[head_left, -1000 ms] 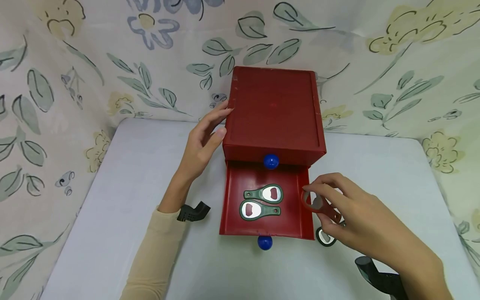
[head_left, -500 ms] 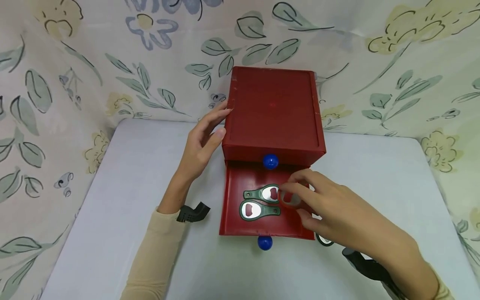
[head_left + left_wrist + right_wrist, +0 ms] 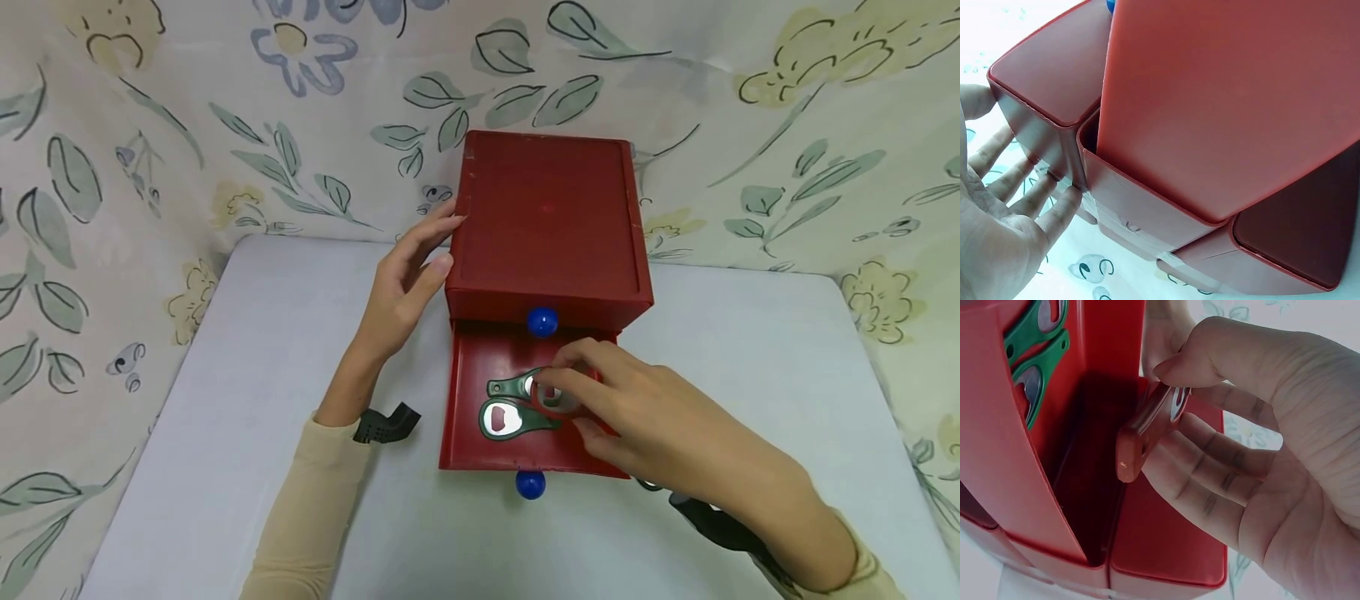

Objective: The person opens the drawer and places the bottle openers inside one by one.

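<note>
A red drawer cabinet [image 3: 551, 217] stands with its middle drawer [image 3: 468, 454] pulled out. My left hand [image 3: 401, 292] rests against the cabinet's left side, its fingers fairly straight. Above the right part of the drawer, my right hand [image 3: 637, 408] pinches a red bottle opener [image 3: 1152, 428] between thumb and fingers. The opener's ring end overlaps two green bottle openers in the head view. Of these, the nearer green opener [image 3: 501, 419] and the farther green opener [image 3: 508, 387] lie side by side on the drawer floor, partly hidden.
Blue ball knobs mark the upper drawer [image 3: 542, 322] and the pulled-out drawer's front. Beside the drawer, a dark-rimmed object [image 3: 649, 484] on the white table [image 3: 420, 533] is mostly hidden under my right hand. A floral cloth [image 3: 300, 167] hangs behind.
My right hand has carried the red bottle opener leftward, from the drawer's right edge to over the green openers. My left hand stays in place.
</note>
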Demonstrator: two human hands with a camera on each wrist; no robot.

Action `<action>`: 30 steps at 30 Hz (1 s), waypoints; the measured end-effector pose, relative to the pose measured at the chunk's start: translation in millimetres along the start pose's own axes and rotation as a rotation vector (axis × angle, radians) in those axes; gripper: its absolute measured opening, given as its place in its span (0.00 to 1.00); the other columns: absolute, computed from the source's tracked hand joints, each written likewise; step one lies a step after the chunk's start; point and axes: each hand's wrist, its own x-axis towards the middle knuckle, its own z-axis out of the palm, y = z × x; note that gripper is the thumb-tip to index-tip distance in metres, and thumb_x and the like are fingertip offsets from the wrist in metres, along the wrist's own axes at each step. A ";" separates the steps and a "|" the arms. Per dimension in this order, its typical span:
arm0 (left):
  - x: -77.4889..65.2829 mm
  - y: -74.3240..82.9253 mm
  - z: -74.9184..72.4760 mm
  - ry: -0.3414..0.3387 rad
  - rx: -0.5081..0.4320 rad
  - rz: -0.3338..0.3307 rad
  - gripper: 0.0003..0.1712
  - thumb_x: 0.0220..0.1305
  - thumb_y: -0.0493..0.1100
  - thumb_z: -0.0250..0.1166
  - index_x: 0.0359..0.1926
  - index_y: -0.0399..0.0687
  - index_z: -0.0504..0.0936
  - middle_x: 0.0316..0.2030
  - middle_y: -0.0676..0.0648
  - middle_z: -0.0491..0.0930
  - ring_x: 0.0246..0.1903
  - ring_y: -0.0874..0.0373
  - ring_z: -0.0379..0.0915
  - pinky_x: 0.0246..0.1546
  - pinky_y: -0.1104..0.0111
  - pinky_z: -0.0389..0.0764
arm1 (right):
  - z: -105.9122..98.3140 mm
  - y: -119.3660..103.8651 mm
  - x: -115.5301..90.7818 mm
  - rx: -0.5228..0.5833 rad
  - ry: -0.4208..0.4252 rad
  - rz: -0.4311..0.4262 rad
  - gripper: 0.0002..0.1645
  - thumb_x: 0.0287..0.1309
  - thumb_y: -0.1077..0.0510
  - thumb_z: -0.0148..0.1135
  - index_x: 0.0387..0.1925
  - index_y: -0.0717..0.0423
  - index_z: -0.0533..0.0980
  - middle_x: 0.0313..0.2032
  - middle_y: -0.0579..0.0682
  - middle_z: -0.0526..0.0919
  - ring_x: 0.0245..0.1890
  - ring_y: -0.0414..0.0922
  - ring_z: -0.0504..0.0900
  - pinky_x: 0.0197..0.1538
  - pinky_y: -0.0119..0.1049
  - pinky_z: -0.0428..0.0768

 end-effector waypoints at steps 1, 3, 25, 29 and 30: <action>0.2 0.0 -0.1 0.000 0.000 0.000 0.28 0.75 0.37 0.53 0.74 0.37 0.71 0.81 0.50 0.64 0.79 0.53 0.63 0.80 0.56 0.68 | 0.1 -0.2 0.9 0.003 -0.003 0.002 0.35 0.48 0.60 0.82 0.60 0.46 0.80 0.55 0.46 0.80 0.45 0.36 0.84 0.39 0.29 0.89; 0.5 0.2 -0.2 0.000 0.000 0.001 0.28 0.75 0.36 0.53 0.74 0.37 0.71 0.81 0.50 0.64 0.79 0.53 0.64 0.80 0.55 0.68 | 0.6 -0.8 2.5 0.019 -0.009 0.001 0.34 0.50 0.60 0.80 0.60 0.46 0.80 0.55 0.45 0.80 0.44 0.35 0.83 0.40 0.28 0.89; -0.4 0.3 -0.2 0.007 0.006 -0.003 0.29 0.75 0.37 0.54 0.74 0.36 0.70 0.81 0.48 0.64 0.79 0.51 0.65 0.81 0.55 0.68 | 7.2 -5.5 0.7 0.074 0.016 -0.013 0.34 0.51 0.59 0.83 0.61 0.44 0.81 0.56 0.44 0.83 0.49 0.38 0.87 0.46 0.37 0.92; -0.4 0.5 0.4 0.006 0.006 -0.005 0.28 0.75 0.36 0.53 0.74 0.36 0.71 0.80 0.48 0.64 0.79 0.52 0.65 0.81 0.57 0.68 | 11.9 -5.5 -3.5 0.081 0.028 0.004 0.34 0.51 0.56 0.83 0.61 0.45 0.82 0.56 0.44 0.83 0.48 0.38 0.88 0.45 0.37 0.92; -0.8 0.4 0.3 0.006 0.009 -0.005 0.28 0.75 0.37 0.53 0.74 0.36 0.71 0.80 0.49 0.64 0.79 0.52 0.65 0.81 0.57 0.68 | 13.1 -5.8 -4.4 0.081 0.031 0.007 0.34 0.51 0.56 0.83 0.61 0.45 0.82 0.56 0.44 0.83 0.47 0.38 0.88 0.45 0.37 0.92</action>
